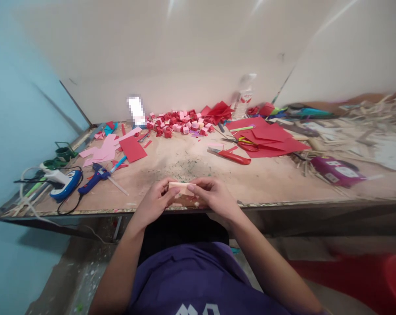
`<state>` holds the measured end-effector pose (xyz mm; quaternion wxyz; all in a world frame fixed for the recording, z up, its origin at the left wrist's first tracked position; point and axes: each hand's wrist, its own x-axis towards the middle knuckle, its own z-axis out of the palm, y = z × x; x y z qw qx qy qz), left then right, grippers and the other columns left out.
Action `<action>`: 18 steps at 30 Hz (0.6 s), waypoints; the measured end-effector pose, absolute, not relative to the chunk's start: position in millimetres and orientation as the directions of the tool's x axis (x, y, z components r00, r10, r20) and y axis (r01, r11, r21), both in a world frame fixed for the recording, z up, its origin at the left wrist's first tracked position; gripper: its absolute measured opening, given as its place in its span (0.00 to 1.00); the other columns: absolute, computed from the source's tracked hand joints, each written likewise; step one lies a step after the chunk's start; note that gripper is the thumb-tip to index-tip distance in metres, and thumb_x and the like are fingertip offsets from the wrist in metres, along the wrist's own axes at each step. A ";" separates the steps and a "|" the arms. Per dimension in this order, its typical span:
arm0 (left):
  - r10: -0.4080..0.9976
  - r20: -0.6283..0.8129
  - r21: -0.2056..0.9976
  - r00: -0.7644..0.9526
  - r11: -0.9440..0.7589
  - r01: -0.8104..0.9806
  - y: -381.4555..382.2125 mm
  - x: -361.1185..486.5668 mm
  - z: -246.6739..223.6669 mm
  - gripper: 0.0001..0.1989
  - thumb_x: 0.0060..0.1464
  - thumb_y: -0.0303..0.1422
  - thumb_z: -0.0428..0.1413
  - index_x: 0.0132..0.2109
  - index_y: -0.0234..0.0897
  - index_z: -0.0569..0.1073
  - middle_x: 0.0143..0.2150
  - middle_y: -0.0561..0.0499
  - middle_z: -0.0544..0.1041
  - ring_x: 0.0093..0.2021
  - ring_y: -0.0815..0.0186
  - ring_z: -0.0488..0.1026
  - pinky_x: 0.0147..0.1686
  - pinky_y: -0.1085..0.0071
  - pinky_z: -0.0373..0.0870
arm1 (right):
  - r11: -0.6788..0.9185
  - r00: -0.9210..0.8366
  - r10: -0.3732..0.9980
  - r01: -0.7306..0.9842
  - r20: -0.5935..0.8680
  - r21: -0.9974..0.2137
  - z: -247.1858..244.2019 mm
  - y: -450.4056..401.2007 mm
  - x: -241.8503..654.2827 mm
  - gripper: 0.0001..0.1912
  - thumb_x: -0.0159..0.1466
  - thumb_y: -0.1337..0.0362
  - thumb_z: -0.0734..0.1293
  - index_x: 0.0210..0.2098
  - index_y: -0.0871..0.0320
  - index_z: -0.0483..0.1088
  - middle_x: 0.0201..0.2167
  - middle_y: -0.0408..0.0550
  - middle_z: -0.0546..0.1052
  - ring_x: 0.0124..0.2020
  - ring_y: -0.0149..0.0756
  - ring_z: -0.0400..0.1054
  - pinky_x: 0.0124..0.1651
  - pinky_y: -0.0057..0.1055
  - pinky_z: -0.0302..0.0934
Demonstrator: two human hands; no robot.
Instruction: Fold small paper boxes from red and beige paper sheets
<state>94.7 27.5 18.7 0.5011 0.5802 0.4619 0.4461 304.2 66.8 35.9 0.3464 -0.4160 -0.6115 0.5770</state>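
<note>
Close to the table's front edge, a small folded strip of pale pink paper (182,188) is stretched between my two hands. My left hand (160,195) pinches its left end, thumb in front and fingers behind. On the other end, my right hand (212,194) grips in the same way, its thumb lying along the strip. The fingers behind the paper are partly hidden. Beyond my hands, a red-handled cutting tool (234,157) and a pair of scissors (245,143) lie by a stack of red paper sheets (273,136).
A pile of small red and pink paper cubes (181,122) sits along the wall. On the left lie a blue glue gun (97,175), a blue power strip (68,186) and pink paper (102,148). A plastic bottle (243,98) and a purple packet (335,170) are to the right.
</note>
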 end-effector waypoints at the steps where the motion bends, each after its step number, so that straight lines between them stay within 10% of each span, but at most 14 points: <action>1: 0.982 0.053 0.994 0.179 -0.069 0.086 27.5 94.6 18.5 0.19 0.65 0.49 0.60 0.46 0.37 0.73 0.24 0.61 0.62 0.23 0.74 0.57 0.23 0.76 0.53 | -0.005 -0.406 0.913 0.109 -0.049 -0.994 35.4 66.7 304.4 0.23 0.58 0.43 0.76 0.32 0.59 0.79 0.25 0.44 0.74 0.22 0.29 0.63 0.24 0.27 0.63; 18: 0.991 0.035 0.999 0.129 -0.031 -0.034 28.3 96.1 19.1 0.20 0.60 0.48 0.65 0.45 0.35 0.76 0.26 0.55 0.76 0.26 0.70 0.72 0.29 0.75 0.68 | 0.019 -0.429 0.902 0.141 -0.044 -0.990 36.3 65.9 305.4 0.23 0.59 0.43 0.75 0.32 0.60 0.79 0.23 0.42 0.71 0.22 0.28 0.62 0.24 0.26 0.60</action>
